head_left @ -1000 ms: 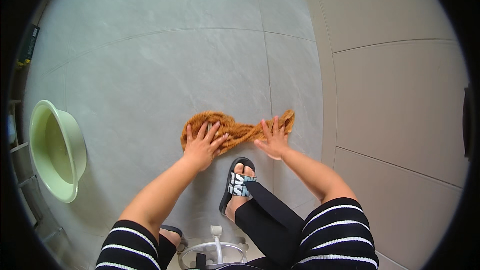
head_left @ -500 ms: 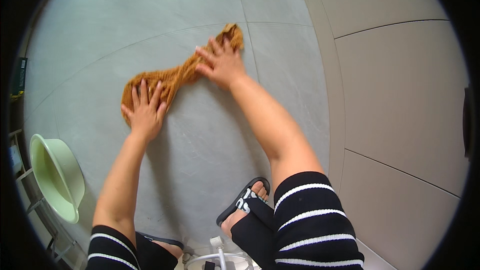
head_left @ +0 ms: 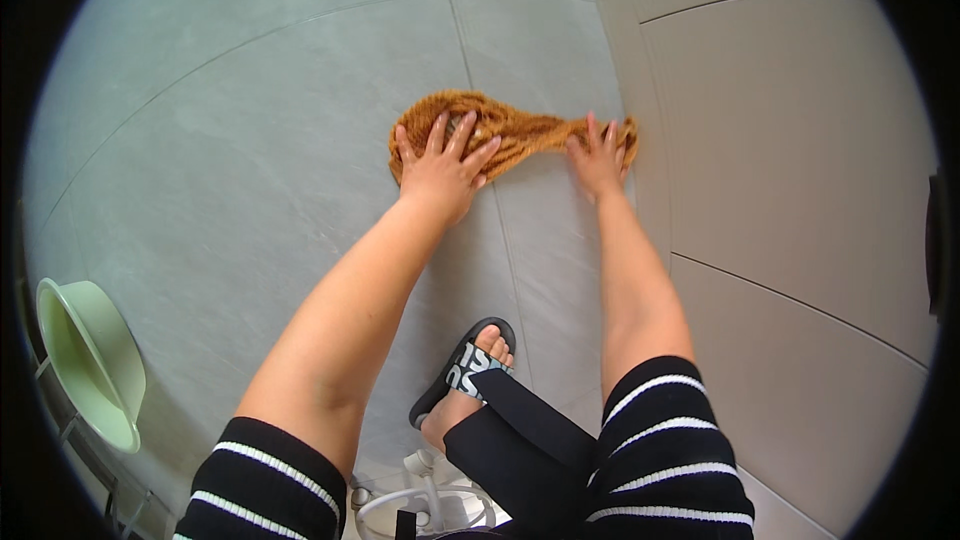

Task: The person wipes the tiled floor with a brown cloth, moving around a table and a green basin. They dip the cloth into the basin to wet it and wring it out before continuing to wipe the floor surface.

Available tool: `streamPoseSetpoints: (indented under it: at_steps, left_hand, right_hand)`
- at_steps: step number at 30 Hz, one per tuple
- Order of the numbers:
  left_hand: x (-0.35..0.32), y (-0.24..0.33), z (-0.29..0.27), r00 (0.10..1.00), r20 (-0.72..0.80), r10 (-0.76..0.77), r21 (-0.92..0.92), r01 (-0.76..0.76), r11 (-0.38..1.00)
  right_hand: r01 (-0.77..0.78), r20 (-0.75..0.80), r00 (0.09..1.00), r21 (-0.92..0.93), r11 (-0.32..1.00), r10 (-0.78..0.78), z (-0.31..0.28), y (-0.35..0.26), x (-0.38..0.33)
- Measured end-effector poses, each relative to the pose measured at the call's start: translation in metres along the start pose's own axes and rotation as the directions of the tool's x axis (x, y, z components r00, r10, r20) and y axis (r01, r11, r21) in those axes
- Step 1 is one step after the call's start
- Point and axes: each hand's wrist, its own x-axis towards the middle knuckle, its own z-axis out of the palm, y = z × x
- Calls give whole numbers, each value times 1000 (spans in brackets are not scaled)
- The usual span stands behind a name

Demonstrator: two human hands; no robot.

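Note:
An orange-brown shaggy cloth (head_left: 515,128) lies bunched lengthwise on the grey tiled floor (head_left: 250,170). My left hand (head_left: 440,165) presses flat on its left end, fingers spread. My right hand (head_left: 598,155) presses flat on its right end, close to the base of the wall. Neither hand grips the cloth; both palms lie on top of it. My forearms reach forward from striped black-and-white sleeves.
A tiled wall (head_left: 790,170) rises on the right. A pale green basin (head_left: 90,360) stands at the left edge on a rack. My foot in a black sandal (head_left: 468,375) rests on the floor below the hands. A white ring-shaped object (head_left: 425,505) sits at the bottom.
Both hands have slid the cloth across the floor to the right, toward the wall. Half a second ago it lay farther left and slanted; now it lies nearly level.

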Motion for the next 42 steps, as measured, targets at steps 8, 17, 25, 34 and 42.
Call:
streamPoseSetpoints:
  at_steps: [8, 17, 25, 34, 42]
  left_hand:
    - [-31, -19, -89, 982, 178, 66, -77, -53, 996]
    - [-20, 6, -96, 987, 156, 37, -104, -20, 994]
    - [49, 22, -128, 938, 253, -238, 3, 245, 969]
    - [140, 85, -180, 992, 97, -79, 31, 76, 997]
    - [105, 97, -229, 967, 204, 149, -61, -140, 988]
  right_hand:
    - [-351, 289, 906, 109, 930, 308, -36, -35, -79]
    - [-418, 290, 868, -10, 909, 402, -88, -67, -74]
    - [590, 178, 805, -131, 797, -567, -159, -52, 88]
    - [130, 67, 990, -108, 986, -123, -214, 9, 116]
    - [-292, 411, 868, -33, 956, 279, -248, 21, 41]
